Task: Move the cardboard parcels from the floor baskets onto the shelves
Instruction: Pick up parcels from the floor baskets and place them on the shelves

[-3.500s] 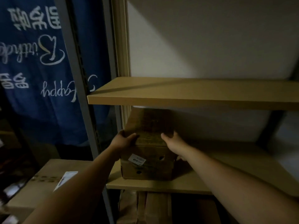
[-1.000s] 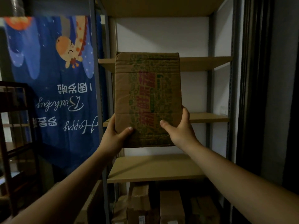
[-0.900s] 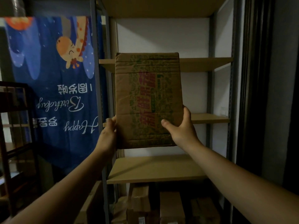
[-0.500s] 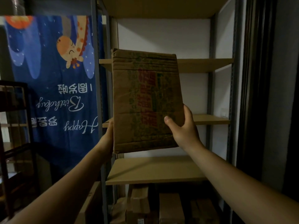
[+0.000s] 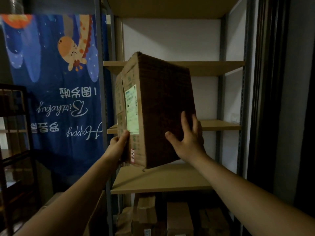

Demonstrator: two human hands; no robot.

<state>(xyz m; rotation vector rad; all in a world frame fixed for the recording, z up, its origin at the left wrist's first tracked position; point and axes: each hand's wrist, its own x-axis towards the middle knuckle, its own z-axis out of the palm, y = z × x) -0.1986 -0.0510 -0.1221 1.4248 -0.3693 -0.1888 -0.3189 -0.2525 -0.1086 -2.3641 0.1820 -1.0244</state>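
Note:
I hold a tall brown cardboard parcel point(image 5: 160, 106) up in the air in front of the metal shelving unit. It is tilted, with a pale shipping label on its left face. My left hand point(image 5: 119, 143) grips its lower left edge, thumb on the labelled face. My right hand point(image 5: 187, 138) lies flat against the dark right face with fingers spread. The parcel hangs above the lower wooden shelf point(image 5: 167, 179), level with the middle shelf point(image 5: 219, 125) and just under the upper shelf point(image 5: 214, 67).
Several cardboard boxes point(image 5: 177, 218) stand at the bottom of the unit. A blue birthday banner point(image 5: 56, 92) hangs at the left, with a dark rack point(image 5: 15, 133) in front of it. Grey uprights point(image 5: 243, 99) bound the shelves; a dark curtain hangs at the right.
The parcel has turned since half a second ago: its printed front swung right and its labelled side now faces me. My right hand opened flat on it; my left shifted onto the edge.

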